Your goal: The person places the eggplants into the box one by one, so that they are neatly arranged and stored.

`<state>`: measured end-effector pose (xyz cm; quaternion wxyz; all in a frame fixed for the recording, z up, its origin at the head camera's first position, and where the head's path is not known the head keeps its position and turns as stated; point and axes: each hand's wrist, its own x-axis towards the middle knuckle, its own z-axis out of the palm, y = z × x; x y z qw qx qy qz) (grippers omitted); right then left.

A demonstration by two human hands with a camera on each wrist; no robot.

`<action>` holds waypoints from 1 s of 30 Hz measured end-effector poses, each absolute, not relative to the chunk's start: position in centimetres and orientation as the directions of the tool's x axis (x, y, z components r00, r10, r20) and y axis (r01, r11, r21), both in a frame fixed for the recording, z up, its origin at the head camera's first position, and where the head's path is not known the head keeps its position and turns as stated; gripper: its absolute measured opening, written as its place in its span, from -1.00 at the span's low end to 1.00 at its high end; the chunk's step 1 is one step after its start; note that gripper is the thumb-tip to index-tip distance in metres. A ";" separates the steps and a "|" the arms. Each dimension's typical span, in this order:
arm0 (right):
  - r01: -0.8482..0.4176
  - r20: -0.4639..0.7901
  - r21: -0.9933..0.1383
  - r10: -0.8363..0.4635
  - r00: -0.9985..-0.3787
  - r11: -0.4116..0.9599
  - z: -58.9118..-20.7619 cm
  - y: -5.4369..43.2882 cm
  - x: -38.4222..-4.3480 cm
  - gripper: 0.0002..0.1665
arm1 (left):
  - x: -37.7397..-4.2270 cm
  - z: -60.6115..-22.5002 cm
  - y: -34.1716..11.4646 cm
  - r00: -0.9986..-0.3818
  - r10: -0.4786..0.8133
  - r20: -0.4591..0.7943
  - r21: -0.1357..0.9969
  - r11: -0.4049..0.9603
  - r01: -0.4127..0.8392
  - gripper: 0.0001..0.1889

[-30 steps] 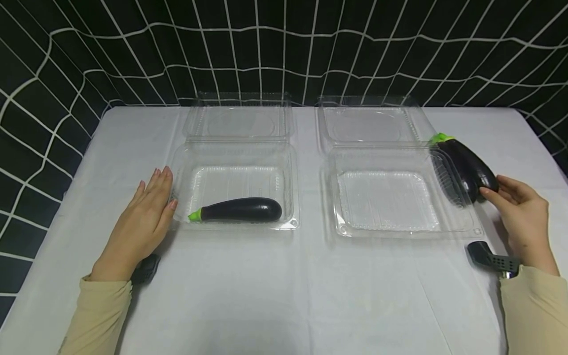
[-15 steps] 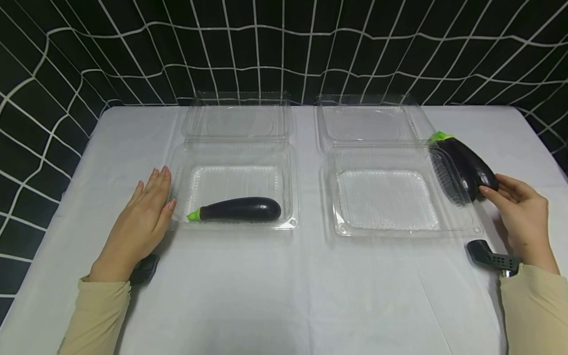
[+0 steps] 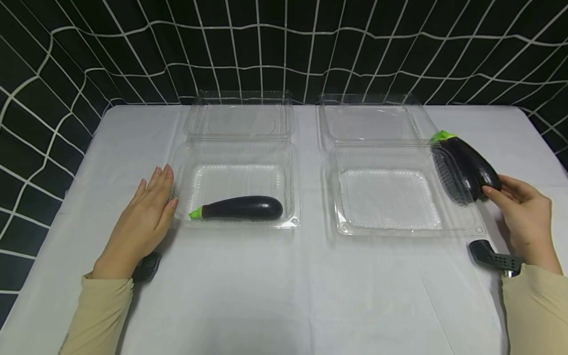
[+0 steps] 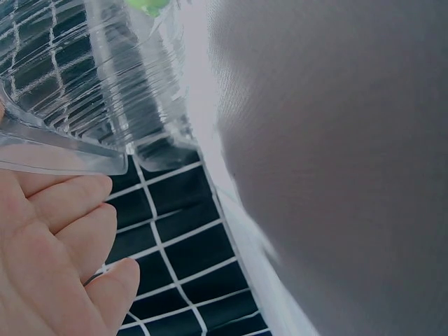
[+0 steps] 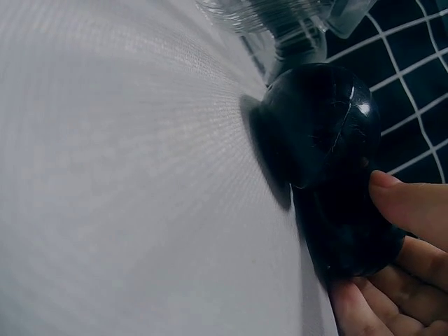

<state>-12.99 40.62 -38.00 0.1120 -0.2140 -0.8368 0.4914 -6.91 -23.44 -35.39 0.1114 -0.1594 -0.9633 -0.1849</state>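
Barely anything has moved since the earlier frames: the whole head view has slid by a hair, while both hands and all the eggplants keep their places. The right hand (image 3: pixel 525 217) pinches the rounded end of the outer eggplant (image 3: pixel 477 160), its thumb on the side facing the neighbouring eggplant and its other fingers bent against the outer side. That held eggplant lies on the white table (image 3: pixel 275 286), to the right of the right container (image 3: pixel 388 197), with its stem end pointing away from the person. Close along its inner side lies the inner eggplant (image 5: pixel 318 126), seen in the head view partly through the clear side of that container; whether it touches the plastic, one cannot tell.

The left hand (image 3: pixel 137 222) is laid flat-fingered beside the left edge of the left container (image 3: pixel 239 180), four fingers nearly straight and close together, the thumb a little apart. In the left wrist view the clear rim passes across the forefinger, though firm contact is hard to confirm. Inside this container, along its near side, lies the third eggplant (image 3: pixel 241 208), its green stem to the left. Both containers stand with their lids folded back toward the white net (image 3: pixel 285 69) behind the table. Tan sleeves (image 3: pixel 97 315) cover both forearms
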 end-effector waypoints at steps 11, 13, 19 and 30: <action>0.177 -0.027 -0.942 0.459 -0.888 0.286 -37.9 40.7 -12.8 -0.51 | -6.9 -35.4 -23.4 -0.923 0.262 0.283 0.323 0.880 0.349 -0.43; 0.152 -0.024 -0.958 0.459 -0.888 0.243 -37.9 40.7 -12.8 -0.57 | -7.0 -35.4 -23.4 -0.922 0.263 0.284 0.322 0.880 0.350 -0.42; 0.149 -0.012 -0.957 0.479 -0.878 0.250 -37.9 40.8 -12.9 -0.51 | -7.1 -35.3 -23.5 -0.917 0.276 0.287 0.315 0.877 0.363 -0.43; 0.271 -0.053 -0.894 0.517 -0.854 0.356 -37.7 40.3 -12.8 -0.37 | -7.1 -35.4 -23.5 -0.919 0.275 0.281 0.329 0.872 0.362 -0.43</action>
